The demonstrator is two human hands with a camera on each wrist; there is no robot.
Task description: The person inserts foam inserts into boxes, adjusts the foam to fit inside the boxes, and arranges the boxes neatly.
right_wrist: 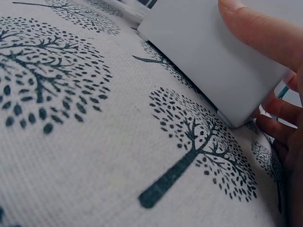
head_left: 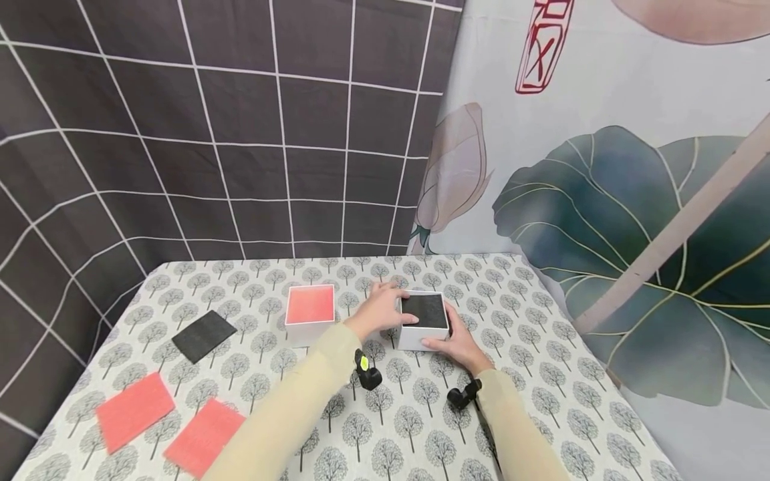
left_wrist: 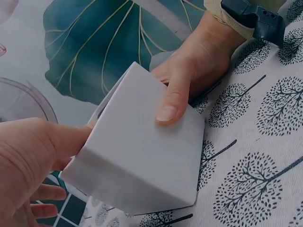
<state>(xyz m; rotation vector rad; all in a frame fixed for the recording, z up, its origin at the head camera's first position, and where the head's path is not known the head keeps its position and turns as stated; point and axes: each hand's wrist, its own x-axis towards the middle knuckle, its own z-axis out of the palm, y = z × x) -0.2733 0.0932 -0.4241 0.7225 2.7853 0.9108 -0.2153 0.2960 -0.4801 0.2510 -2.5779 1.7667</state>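
A white box (head_left: 415, 341) stands on the table, its top opening filled by a black cloth square (head_left: 426, 310). My right hand (head_left: 462, 344) grips this box from the right, thumb (right_wrist: 260, 38) on the front wall and fingers round the side. From the left, my left hand (head_left: 380, 310) reaches over the rim, with its thumb resting on the black square. In the left wrist view the other fingers (left_wrist: 47, 193) of that hand lie loose outside the box. The inside is hidden from both wrist cameras.
Left of the hands is a second white box (head_left: 305, 334) with a red square (head_left: 310, 304) in its top. Farther left lie a flat black square (head_left: 204, 336) and two red squares, one farther out (head_left: 135, 411), one partly behind my left sleeve (head_left: 295, 401).
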